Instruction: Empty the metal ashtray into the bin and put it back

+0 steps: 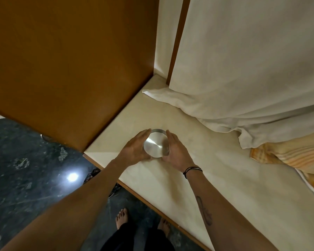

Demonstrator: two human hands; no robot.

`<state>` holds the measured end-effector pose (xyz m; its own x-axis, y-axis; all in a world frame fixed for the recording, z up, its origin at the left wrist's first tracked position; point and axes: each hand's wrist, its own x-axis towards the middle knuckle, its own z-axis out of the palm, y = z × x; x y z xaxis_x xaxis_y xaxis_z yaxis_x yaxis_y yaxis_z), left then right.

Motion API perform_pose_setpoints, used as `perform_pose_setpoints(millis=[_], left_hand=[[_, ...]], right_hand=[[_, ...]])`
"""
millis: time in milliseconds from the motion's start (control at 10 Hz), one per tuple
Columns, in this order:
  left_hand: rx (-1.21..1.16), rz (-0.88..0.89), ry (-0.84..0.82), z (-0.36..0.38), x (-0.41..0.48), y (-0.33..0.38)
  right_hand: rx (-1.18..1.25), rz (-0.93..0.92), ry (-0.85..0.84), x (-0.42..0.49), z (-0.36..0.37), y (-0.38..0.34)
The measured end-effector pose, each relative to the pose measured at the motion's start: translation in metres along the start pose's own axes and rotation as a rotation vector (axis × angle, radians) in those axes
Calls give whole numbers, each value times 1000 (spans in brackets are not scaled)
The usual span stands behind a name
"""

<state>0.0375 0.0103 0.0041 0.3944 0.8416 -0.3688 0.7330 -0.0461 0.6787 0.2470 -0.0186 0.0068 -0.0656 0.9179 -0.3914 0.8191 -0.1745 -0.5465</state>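
A round metal ashtray (156, 143) with a flat shiny top sits on the cream stone ledge (170, 182), near its left corner. My left hand (134, 150) cups its left side and my right hand (176, 151) cups its right side, fingers pointing away from me. Both palms press against the ashtray's wall. Its inside is hidden under the flat top. No bin is in view.
A brown wooden panel (65, 66) stands left of the ledge. White cloth (243, 69) hangs and bunches at the back right, with an orange striped cloth (294, 156) beside it. Dark speckled floor (25, 169) and my bare feet (121, 217) lie below.
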Motion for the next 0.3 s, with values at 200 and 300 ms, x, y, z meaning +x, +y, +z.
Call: perform_pose_setpoints(millis=[200,300], left_hand=[[71,74,-8,-3,1,-11],[227,96,61,-7,-4,-12]], right_hand=[[-53,-36,-52,0,-10,-8],[-143,-59,-8,-6,-22,-16]])
